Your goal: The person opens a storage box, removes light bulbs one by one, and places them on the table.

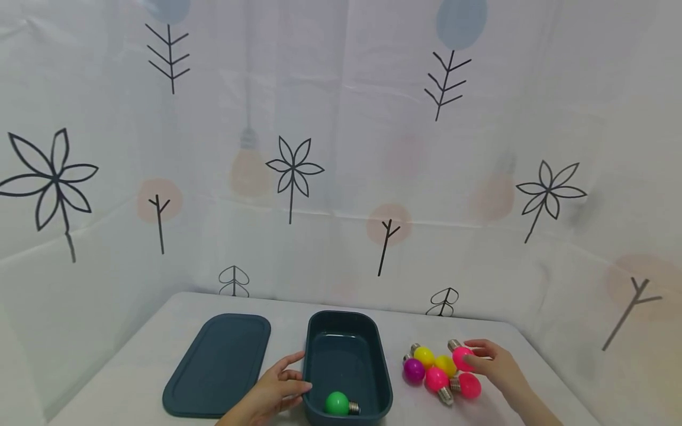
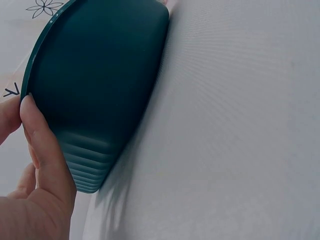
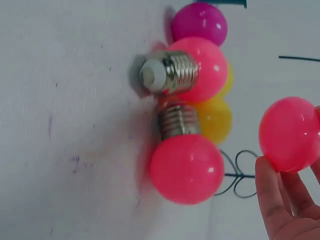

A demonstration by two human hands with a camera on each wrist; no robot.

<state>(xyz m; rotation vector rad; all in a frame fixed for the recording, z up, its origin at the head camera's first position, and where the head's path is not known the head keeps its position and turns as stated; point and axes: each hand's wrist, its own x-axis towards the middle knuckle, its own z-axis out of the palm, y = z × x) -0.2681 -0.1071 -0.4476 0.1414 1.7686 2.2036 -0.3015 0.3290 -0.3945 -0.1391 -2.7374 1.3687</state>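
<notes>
My right hand holds a pink light bulb by its round globe, with the metal screw base pointing away. In the right wrist view that bulb sits between the fingertips, apart from the others. Below it lies a cluster of bulbs: a purple one, two yellow ones and two more pink ones. My left hand grips the left rim of a dark teal container. A green bulb lies on its side inside, at the near end.
A flat dark teal lid lies on the white table, left of the container. Behind the table hangs a white curtain printed with plants and pale circles.
</notes>
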